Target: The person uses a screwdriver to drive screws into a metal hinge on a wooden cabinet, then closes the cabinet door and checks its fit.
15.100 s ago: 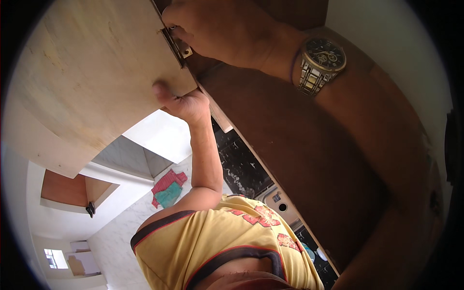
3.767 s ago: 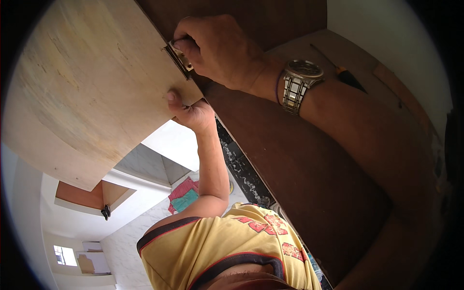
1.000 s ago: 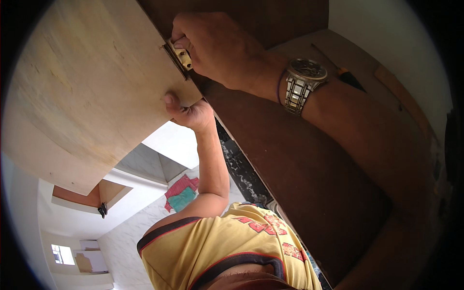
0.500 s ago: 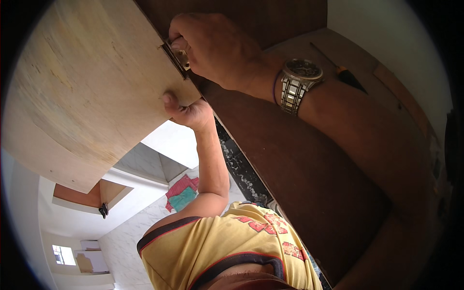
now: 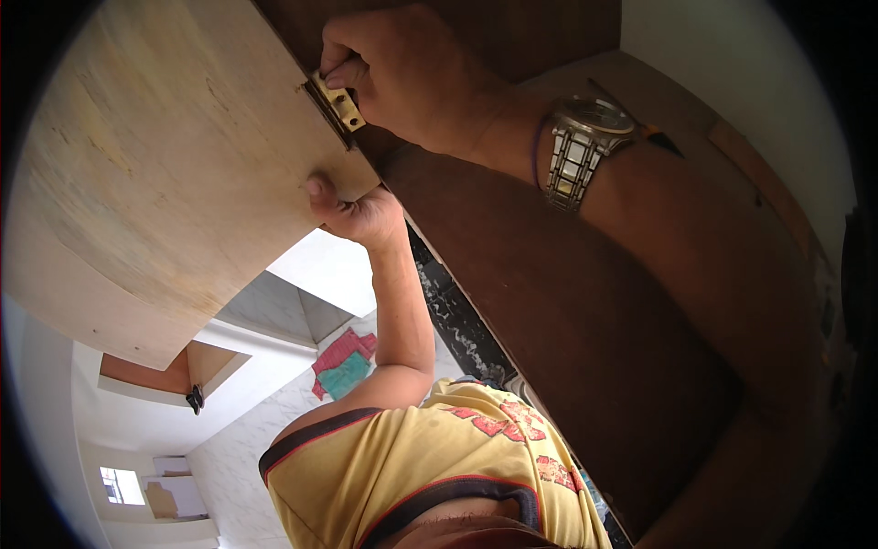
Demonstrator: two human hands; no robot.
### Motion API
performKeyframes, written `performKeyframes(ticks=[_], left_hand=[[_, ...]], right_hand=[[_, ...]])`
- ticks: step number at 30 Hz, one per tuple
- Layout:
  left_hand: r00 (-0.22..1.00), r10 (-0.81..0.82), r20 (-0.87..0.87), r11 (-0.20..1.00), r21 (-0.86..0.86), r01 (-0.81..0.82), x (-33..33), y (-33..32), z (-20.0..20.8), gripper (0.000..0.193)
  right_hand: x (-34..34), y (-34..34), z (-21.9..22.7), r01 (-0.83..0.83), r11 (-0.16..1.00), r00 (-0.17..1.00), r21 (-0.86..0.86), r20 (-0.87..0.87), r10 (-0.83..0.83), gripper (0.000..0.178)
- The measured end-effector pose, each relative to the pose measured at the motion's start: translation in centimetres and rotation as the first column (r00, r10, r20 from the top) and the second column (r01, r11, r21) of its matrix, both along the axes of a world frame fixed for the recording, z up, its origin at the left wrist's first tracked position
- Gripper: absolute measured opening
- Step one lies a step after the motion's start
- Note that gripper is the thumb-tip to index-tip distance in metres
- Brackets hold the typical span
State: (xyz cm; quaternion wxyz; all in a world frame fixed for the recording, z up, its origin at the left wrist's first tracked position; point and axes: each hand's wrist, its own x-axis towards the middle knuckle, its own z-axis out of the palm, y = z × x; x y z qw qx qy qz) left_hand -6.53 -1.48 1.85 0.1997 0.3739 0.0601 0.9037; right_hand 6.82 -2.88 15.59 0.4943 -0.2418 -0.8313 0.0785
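Observation:
A pale plywood door panel [image 5: 174, 165] fills the upper left, its edge against a dark brown cabinet. My left hand [image 5: 361, 215] grips the panel's lower edge, the thumb lying on its face. A brass hinge [image 5: 344, 110] sits at the side edge of the panel, one leaf with screw holes showing. Over the upper end of that leaf, my right hand [image 5: 398, 78] is closed in a pinch, thumb and fingertips touching the hinge. Whatever lies between those fingertips is hidden or too small to name. A metal watch [image 5: 581, 151] is on the right wrist.
Inside the brown cabinet [image 5: 567, 339], under my right forearm, a screwdriver [image 5: 660, 139] with a dark and orange handle lies partly behind the watch. Pink and teal cloths [image 5: 344, 375] lie on the marble floor below. Another open cupboard [image 5: 151, 368] is at lower left.
My right hand has shifted slightly up along the hinge, baring more of the brass leaf. The right wrist has turned a little. My left hand and the panel stay in place.

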Motion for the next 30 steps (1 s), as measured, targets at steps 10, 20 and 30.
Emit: performKeyframes(ticks=[10,20,30], left_hand=[[1.000,0.003,-0.014,0.999,0.033,-0.002,-0.2,0.0,-0.2,0.043],[0.999,0.046,0.013,0.998,0.039,-0.047,0.6,-0.2,0.8,0.044],[0.999,-0.025,-0.039,0.999,0.047,0.027,0.4,0.0,0.0,0.046]], right_hand=[[-0.5,0.6,1.2,-0.146,0.988,0.985,-0.039,-0.098,0.142,0.010],[0.0,0.5,2.1,-0.173,0.982,0.982,0.078,-0.068,0.179,0.006],[0.9,0.2,1.0,-0.264,0.952,0.960,0.152,-0.053,0.275,0.013]])
